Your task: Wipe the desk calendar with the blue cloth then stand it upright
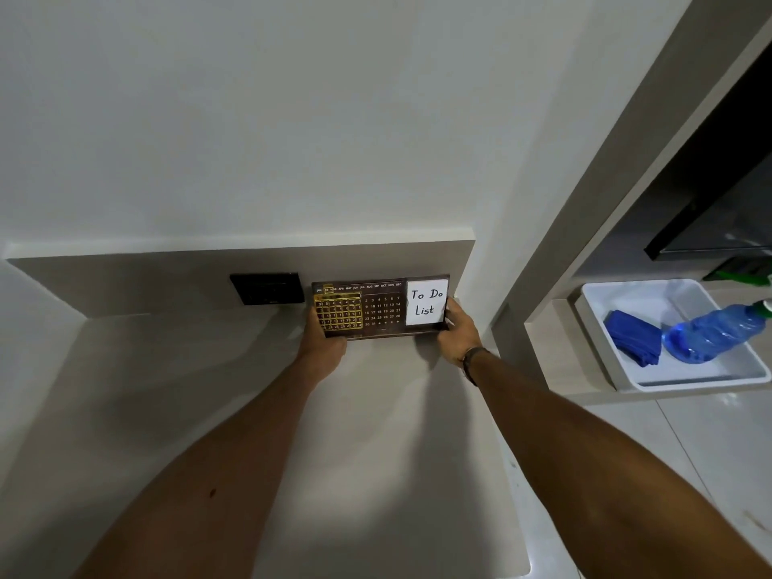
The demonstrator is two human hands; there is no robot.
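The desk (376,411) is the largest thing here, pale and bare. At its back edge the calendar (378,307) stands against the wall panel. It looks stiff and light, perhaps slippery, so I take it by its two short ends. My left hand (323,342) and right hand (457,334) each close on one end. The blue cloth (635,342) lies in a tray, well to the right of the calendar.

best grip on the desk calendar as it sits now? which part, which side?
Take the desk calendar by its two short ends, one from each side, as the left hand and right hand do now. It is a long, thin panel, upright against the back panel, so its ends are the free edges.
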